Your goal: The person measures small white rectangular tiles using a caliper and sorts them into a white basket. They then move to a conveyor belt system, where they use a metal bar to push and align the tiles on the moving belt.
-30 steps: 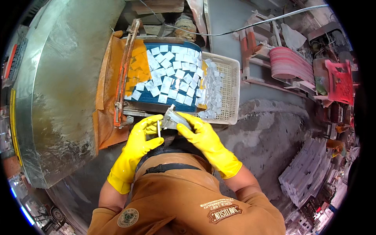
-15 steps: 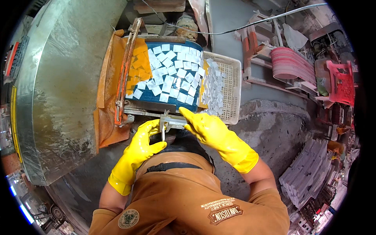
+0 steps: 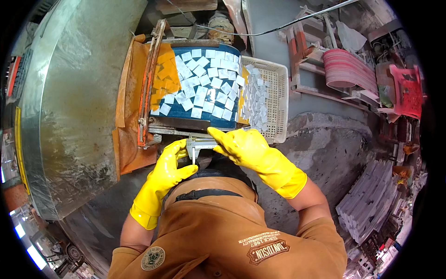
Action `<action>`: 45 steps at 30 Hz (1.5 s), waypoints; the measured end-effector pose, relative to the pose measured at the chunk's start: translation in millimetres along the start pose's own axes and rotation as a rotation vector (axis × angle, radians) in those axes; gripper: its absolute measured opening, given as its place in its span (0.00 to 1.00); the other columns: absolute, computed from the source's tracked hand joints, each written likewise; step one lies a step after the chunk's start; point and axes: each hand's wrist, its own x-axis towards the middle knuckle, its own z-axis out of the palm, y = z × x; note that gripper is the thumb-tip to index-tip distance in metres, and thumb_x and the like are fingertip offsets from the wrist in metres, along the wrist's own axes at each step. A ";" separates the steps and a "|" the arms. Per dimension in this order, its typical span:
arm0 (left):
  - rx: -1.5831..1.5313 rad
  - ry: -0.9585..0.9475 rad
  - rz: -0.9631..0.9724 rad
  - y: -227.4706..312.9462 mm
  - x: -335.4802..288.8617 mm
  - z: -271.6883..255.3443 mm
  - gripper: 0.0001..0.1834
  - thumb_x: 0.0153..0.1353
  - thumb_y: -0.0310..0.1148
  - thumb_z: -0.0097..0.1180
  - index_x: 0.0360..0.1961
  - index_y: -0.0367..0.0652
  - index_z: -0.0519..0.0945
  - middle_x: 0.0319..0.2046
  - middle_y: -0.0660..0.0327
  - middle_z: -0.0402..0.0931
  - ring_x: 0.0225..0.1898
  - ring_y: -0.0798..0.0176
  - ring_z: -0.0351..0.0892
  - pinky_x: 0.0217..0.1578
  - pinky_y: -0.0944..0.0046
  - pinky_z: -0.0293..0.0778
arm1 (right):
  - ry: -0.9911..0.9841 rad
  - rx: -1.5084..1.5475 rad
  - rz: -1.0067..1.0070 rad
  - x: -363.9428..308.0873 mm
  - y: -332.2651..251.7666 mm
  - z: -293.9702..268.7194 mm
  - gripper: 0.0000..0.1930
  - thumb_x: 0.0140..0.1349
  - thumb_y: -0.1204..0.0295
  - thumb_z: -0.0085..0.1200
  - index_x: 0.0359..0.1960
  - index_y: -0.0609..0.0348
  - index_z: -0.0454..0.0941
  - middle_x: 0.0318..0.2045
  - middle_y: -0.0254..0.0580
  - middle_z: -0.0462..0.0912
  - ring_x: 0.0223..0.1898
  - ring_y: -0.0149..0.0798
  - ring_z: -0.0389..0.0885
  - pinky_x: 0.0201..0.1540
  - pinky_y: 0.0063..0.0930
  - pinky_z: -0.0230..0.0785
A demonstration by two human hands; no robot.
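Observation:
My right hand (image 3: 248, 149), in a yellow rubber glove, is closed round the beam of a metal caliper (image 3: 197, 143), its index finger stretched along the top. The jaws point toward my body, at a thin pale tile (image 3: 193, 157) seen edge-on. My left hand (image 3: 163, 176), gloved in the same yellow, holds that tile between thumb and fingers; the fingers also come close to the caliper's left end. Whether the jaws press on the tile is too small to tell. Beyond my hands, many loose white tiles (image 3: 200, 97) lie on a blue conveyor belt (image 3: 174, 110).
A cream plastic crate (image 3: 277, 104) with a heap of tiles stands at the belt's right end. Orange flaps (image 3: 132, 88) and a large metal housing (image 3: 83, 102) border the left. Stacked grey slabs (image 3: 367, 200) and a red basket (image 3: 406, 95) are at right. A cable (image 3: 278, 29) crosses overhead.
The caliper has turned so that more of its flat face shows, and my right hand has shifted slightly left with it. My left hand keeps hold of the tile.

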 end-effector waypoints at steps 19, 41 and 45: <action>-0.219 -0.111 -0.068 -5.3 15.1 -2.2 0.39 0.58 0.19 0.69 0.71 0.37 0.67 0.64 0.56 0.73 0.65 0.61 0.72 0.67 0.60 0.67 | -0.121 0.125 0.146 0.9 3.6 16.4 0.25 0.73 0.50 0.50 0.67 0.45 0.73 0.31 0.48 0.84 0.31 0.52 0.84 0.31 0.47 0.75; -0.309 -0.102 -0.109 -39.3 22.6 -1.9 0.34 0.62 0.18 0.65 0.69 0.37 0.68 0.60 0.57 0.76 0.60 0.64 0.77 0.62 0.64 0.72 | -0.150 0.173 0.208 0.2 6.5 41.0 0.25 0.72 0.52 0.53 0.67 0.45 0.74 0.37 0.50 0.86 0.37 0.53 0.85 0.39 0.43 0.78; -0.323 -0.080 -0.126 -37.7 23.6 -0.6 0.35 0.60 0.19 0.66 0.69 0.37 0.69 0.56 0.59 0.78 0.56 0.66 0.78 0.58 0.66 0.75 | -0.201 0.195 0.214 -0.4 10.4 44.8 0.28 0.75 0.48 0.44 0.72 0.42 0.69 0.39 0.52 0.84 0.39 0.54 0.85 0.40 0.45 0.77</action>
